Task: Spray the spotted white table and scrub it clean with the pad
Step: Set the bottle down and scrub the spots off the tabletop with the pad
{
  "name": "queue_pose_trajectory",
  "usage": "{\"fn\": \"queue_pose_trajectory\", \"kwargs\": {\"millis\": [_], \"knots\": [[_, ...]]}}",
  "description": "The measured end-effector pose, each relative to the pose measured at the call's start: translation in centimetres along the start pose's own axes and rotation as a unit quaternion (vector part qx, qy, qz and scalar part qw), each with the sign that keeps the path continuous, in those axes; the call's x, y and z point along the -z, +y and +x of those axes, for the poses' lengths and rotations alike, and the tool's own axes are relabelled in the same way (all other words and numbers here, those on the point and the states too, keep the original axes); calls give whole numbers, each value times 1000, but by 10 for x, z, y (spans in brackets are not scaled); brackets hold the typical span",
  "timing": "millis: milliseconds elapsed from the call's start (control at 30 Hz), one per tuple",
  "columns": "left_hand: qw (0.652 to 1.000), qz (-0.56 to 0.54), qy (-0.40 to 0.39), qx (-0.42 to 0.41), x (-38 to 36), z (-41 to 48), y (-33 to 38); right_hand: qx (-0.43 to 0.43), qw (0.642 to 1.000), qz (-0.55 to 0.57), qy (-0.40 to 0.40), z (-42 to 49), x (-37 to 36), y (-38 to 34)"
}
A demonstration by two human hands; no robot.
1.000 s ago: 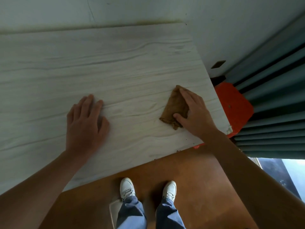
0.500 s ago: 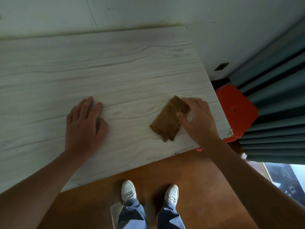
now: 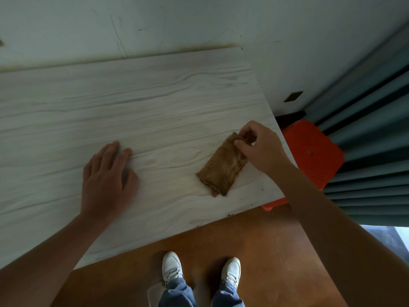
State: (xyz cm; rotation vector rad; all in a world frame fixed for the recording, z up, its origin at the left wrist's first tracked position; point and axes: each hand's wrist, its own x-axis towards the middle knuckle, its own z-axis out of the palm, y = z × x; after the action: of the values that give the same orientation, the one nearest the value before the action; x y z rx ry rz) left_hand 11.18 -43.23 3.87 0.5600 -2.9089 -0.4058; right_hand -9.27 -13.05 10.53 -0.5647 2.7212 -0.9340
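Half hidden behind the right edge of the white wood-grain surface: an orange plastic stool. Can't see the surface's left end, cropped out. Got the brown rectangular fabric pad lying flat near the front right corner, edges frayed. Pinching its far corner with curled fingers of the right hand; resting the left hand flat, fingers straight.

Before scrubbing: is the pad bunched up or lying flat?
Flat: the pad lies as a rectangle on the table; the right hand pinches one corner.

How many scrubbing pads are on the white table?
1. The brown pad lies near the table's right edge, its far end pinched by the right hand. None appears hidden.
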Motion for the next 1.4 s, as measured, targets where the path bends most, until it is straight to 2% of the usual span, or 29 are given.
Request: {"fn": "queue_pose_trajectory", "kwargs": {"millis": [167, 233, 333, 467, 533, 600, 700, 767, 833, 900, 1000, 1133, 1200, 1300, 1400], "knots": [[1000, -1, -1, -1, 0, 0, 0, 43, 989, 45, 132, 13, 53, -32], [1000, -5, -3, 3, 0, 1, 1, 76, 982, 61, 159, 10, 65, -46], [1000, -6, -4, 0, 1, 1, 2, 102, 988, 24, 116, -4, 53, -53], [1000, -4, -10, 7, 1, 1, 3, 130, 986, -105, -4, -40, -9, -22], [1000, -6, -10, 11, 0, 1, 3, 158, 978, -128, -54, -61, -37, -4], [1000, -7, -5, 12, -1, 1, 3, 162, 979, -116, -51, -70, -46, 6], [1000, -2, -5, 12, -2, 1, 0, 132, 986, -100, 5, -55, -36, 5], [1000, -1, -7, 11, -2, 0, 0, 141, 983, -113, 26, -38, -30, 1], [1000, -3, -6, 9, -1, 0, 1, 182, 973, -138, 3, -24, -33, -3], [1000, -1, -7, 7, 0, 1, 1, 184, 966, -174, -46, -15, -39, -1], [1000, 0, -8, 4, -1, 1, 1, 112, 974, -185, -67, -15, -44, 10], [1000, -6, -5, 3, 0, 1, 1, -25, 979, -200, -32, -38, -44, 12], [1000, -8, -2, 2, 0, 1, 2, -56, 976, -210, -24, -55, -51, 9], [1000, -6, 1, -1, 0, 1, 2, -12, 979, -200, -39, -73, -64, -2], [1000, -5, -3, -3, -1, 1, 0, 106, 972, -185, -102, -71, -86, -24]]}}
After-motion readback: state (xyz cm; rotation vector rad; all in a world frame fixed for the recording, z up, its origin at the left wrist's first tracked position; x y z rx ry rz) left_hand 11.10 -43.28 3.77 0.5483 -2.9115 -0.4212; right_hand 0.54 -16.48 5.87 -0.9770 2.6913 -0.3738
